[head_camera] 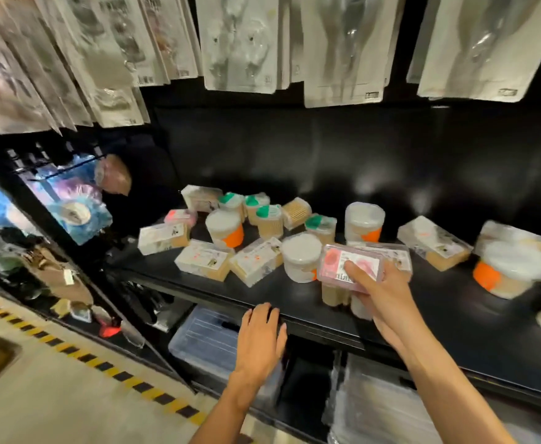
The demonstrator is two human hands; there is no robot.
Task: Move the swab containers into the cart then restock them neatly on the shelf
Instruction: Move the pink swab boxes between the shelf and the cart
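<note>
Several swab containers lie scattered on the black shelf (217, 288): round tubs with orange labels (225, 228), small green-lidded tubs (268, 219), and flat rectangular boxes (203, 259). My right hand (381, 291) grips a pink rectangular swab box (352, 267) above the shelf's front, with a couple of tubes partly hidden beneath it. My left hand (261, 334) hovers flat by the shelf's front edge, fingers straight, holding nothing. No cart is in view.
Packaged goods hang in rows (240, 43) above the shelf. Clear plastic bins (205, 341) sit on the lower level. A side rack at left holds colourful bath puffs (76, 203). Yellow-black hazard tape (70, 347) runs across the floor.
</note>
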